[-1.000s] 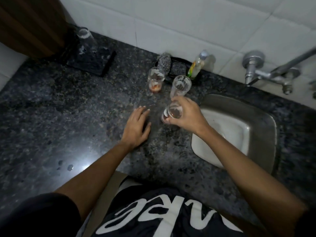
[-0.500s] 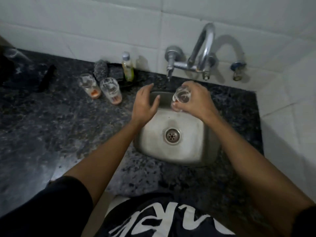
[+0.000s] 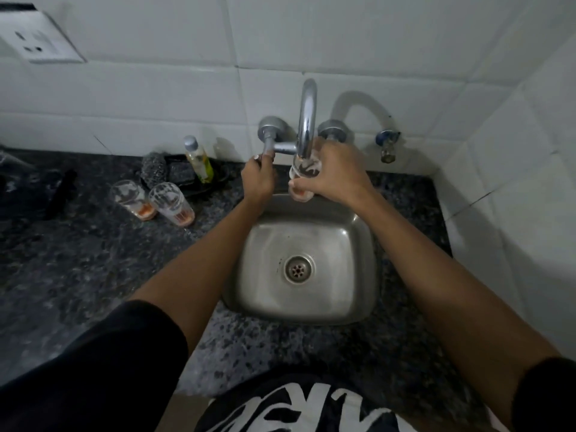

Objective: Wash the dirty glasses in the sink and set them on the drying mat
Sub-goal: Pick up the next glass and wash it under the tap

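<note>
Both our hands have risen from above the basin to the tap. Our right hand holds the glass right under the spout, fingers wrapped round its side — the glass stands nearly upright, long axis vertical, mouth up toward the spout, reddish bottom down over the back rim of the sink. Our left hand grips the tap handle, fingers curled round it. Two more dirty glasses stand upright on the table, left of the sink — close together, orange residue at their bottoms.
</note>
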